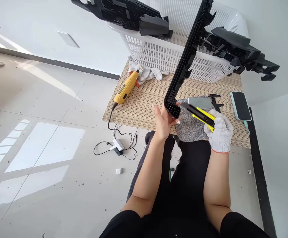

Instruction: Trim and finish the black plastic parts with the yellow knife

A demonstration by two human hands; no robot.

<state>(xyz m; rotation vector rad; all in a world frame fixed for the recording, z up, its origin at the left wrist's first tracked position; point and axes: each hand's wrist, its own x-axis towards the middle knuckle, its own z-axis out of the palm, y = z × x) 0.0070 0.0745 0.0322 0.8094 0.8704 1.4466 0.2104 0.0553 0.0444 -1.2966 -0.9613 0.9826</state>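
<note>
My bare left hand [164, 119] grips the lower end of a long black plastic trim part [183, 66], which slants up and away past the basket. In a white knitted glove with an orange cuff, my right hand [219, 130] is closed around a yellow and black utility knife [202, 116]. The knife's blade [185, 105] is out and points left, close to the lower end of the trim part; whether it touches I cannot tell. Below both hands a grey cloth [192, 127] lies at the table's front edge.
A white basket [156, 49] holds more black plastic parts [235, 46] that jut over its rim. On the striped table [144, 109] lie a yellow corded power tool [127, 88], a white glove [150, 74], black calipers [216, 103] and a phone [240, 105]. Cables and an adapter [118, 144] lie on the floor.
</note>
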